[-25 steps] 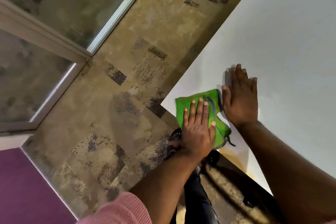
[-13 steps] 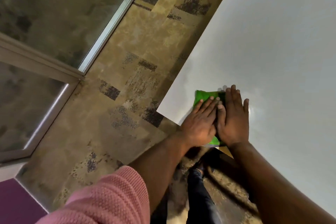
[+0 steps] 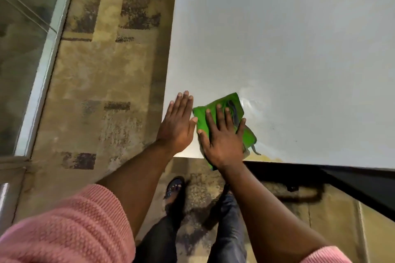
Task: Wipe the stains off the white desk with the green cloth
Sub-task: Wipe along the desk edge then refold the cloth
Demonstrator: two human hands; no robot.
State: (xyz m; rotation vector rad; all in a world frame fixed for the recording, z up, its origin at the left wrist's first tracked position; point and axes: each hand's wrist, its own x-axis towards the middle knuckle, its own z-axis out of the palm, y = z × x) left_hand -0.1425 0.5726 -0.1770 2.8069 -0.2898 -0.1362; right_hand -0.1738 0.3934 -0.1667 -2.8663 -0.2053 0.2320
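The white desk (image 3: 299,49) fills the upper right, with its near-left corner under my hands. A folded green cloth (image 3: 224,103) with grey trim lies at that corner, partly over the front edge. My right hand (image 3: 222,143) presses flat on the cloth with fingers spread, covering most of it. My left hand (image 3: 177,126) lies flat and open on the bare desk just left of the cloth, at the desk's left edge. A yellowish stain (image 3: 268,158) shows along the front edge right of the cloth. A pale wet smear (image 3: 249,102) sits at the cloth's far corner.
Patterned tan carpet (image 3: 102,70) lies left of and below the desk. A glass partition with a metal frame (image 3: 44,66) runs along the far left. My sandalled foot (image 3: 174,190) and dark trousers stand below the corner. The desk's black underside (image 3: 352,179) shows at lower right.
The cloth was under my left hand; both hands met on it, and now my right hand presses it while my left rests beside it. The view has swung round the desk corner.
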